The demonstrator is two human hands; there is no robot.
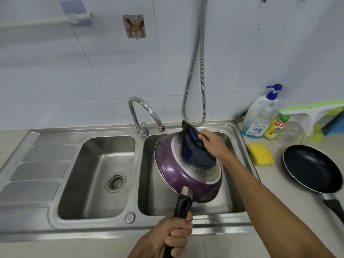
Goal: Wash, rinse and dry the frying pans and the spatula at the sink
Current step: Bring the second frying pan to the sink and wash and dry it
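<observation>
Our left hand (176,237) fists handle of purple pan (167,165); right hand (212,144) pinches cloth (197,155) at one o'clock. Hard wiping may twist pan free.

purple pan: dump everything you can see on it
The purple pan is held bottom-up and tilted over the sink's right basin. Glossy purple outer wall, dotted steel base disc, black handle on a metal collar. The left hand grips the handle; the right hand holds a dark blue-grey cloth against the base.
</observation>
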